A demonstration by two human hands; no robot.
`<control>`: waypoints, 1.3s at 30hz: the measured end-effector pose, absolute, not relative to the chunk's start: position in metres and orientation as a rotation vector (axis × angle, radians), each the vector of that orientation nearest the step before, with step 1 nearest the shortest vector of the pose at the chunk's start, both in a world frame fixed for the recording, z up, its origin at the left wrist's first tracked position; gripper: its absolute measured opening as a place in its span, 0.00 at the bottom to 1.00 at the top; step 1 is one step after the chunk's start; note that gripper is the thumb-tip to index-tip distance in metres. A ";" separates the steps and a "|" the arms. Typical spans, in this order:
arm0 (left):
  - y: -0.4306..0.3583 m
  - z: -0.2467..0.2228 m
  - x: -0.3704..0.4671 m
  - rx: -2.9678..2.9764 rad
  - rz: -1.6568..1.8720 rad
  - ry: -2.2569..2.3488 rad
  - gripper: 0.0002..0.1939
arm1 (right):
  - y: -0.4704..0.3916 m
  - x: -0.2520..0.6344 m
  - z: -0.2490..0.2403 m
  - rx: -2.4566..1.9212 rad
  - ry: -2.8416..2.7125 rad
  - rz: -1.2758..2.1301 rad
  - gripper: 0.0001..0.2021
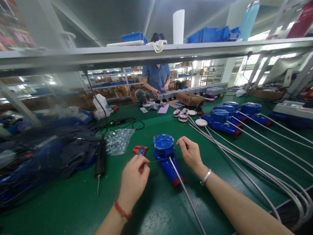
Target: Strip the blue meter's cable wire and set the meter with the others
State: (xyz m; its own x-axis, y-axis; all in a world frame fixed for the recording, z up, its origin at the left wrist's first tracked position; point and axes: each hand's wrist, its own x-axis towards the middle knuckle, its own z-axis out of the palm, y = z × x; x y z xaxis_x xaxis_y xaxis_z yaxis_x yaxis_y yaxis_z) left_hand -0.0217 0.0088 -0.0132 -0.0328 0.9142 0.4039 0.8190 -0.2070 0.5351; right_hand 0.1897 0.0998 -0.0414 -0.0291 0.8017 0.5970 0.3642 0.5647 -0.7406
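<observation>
Your left hand (134, 178) pinches one end of a thin wire (156, 160) and your right hand (192, 153) the other, the blue meter (165, 150) lying between them. Judged step: threading the wire at the meter; next, keep it taut and pull steadily.

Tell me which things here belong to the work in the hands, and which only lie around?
In use:
left hand
right hand
thin wire
blue meter
red pliers

Lying about:
bag of small parts
black power screwdriver
other blue meters
cardboard box

green workbench (73, 202) under a metal shelf (156, 54); storage racks (117, 81) behind, bright windows right.
</observation>
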 end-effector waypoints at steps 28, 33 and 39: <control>0.028 -0.036 -0.072 2.245 0.271 2.252 0.21 | 0.131 0.228 0.033 -0.896 -2.482 0.728 0.19; 0.033 -0.040 -0.079 2.060 0.224 2.256 0.20 | 0.128 0.284 0.036 -1.038 -2.533 0.831 0.20; 0.045 -0.042 -0.082 1.809 0.350 2.156 0.14 | 0.122 0.307 0.029 -1.101 -2.562 0.794 0.31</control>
